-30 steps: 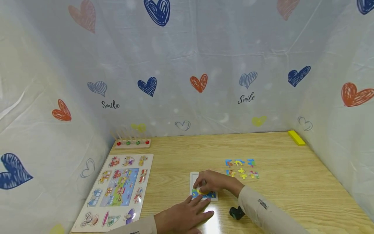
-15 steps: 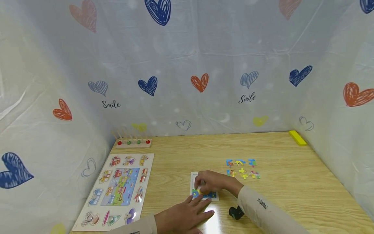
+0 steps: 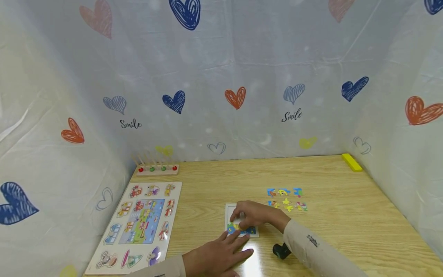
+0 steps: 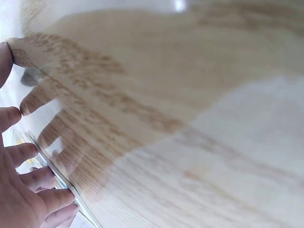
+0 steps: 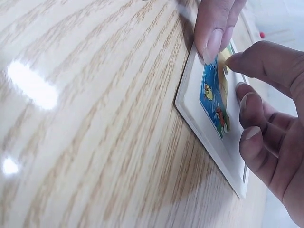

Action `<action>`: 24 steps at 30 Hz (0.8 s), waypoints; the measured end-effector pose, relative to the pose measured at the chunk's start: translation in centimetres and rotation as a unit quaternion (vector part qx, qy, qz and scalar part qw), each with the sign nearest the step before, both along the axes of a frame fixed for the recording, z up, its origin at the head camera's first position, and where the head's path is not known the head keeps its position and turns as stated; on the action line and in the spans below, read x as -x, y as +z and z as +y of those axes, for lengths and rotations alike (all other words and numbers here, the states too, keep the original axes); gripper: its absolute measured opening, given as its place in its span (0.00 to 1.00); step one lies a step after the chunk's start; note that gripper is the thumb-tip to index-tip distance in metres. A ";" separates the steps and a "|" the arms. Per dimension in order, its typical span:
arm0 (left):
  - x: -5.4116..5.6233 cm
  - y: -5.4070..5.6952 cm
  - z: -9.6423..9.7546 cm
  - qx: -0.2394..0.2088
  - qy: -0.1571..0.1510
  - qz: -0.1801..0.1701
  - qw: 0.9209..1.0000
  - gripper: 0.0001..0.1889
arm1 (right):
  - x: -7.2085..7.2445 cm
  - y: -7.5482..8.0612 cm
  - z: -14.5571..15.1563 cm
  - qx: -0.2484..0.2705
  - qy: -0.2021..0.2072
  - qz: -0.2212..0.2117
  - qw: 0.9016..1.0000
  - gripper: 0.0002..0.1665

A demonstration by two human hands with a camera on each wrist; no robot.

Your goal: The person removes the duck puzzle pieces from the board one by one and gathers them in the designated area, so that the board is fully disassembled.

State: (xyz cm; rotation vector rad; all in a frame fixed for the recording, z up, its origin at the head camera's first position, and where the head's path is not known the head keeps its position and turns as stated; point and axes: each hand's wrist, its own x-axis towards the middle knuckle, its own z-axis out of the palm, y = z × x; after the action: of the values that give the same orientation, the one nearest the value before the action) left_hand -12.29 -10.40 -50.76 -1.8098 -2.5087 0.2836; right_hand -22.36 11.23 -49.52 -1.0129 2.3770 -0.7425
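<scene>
Low at centre of the head view, a white tray (image 3: 227, 209) lies on the bench (image 3: 207, 177), with a blue strip (image 5: 212, 97) of puzzle along its near side. The left hand (image 3: 223, 254) is spread, its straight fingertips on the tray's near edge, its grip holding nothing. Just above it in the frame, the right hand (image 3: 252, 215) bends over the tray, fingers curled, at a yellow piece (image 5: 223, 76); whether that grip pinches it or only touches it, I cannot tell. Loose pieces (image 3: 285, 201) lie right of centre; a picture board (image 3: 178, 188) fills the lower left.
</scene>
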 end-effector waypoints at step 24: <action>0.1 -0.1 0.0 -0.013 -0.008 -0.006 1.000 0.32 | 0.3 -0.5 -0.8 -0.001 0.011 -0.007 1.000 0.14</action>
State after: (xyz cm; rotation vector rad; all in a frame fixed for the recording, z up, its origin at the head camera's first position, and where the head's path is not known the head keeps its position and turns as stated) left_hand -12.38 -10.36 -50.84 -1.8258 -2.4931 0.2379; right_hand -22.65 10.40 -50.05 -1.0267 2.3506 -0.7362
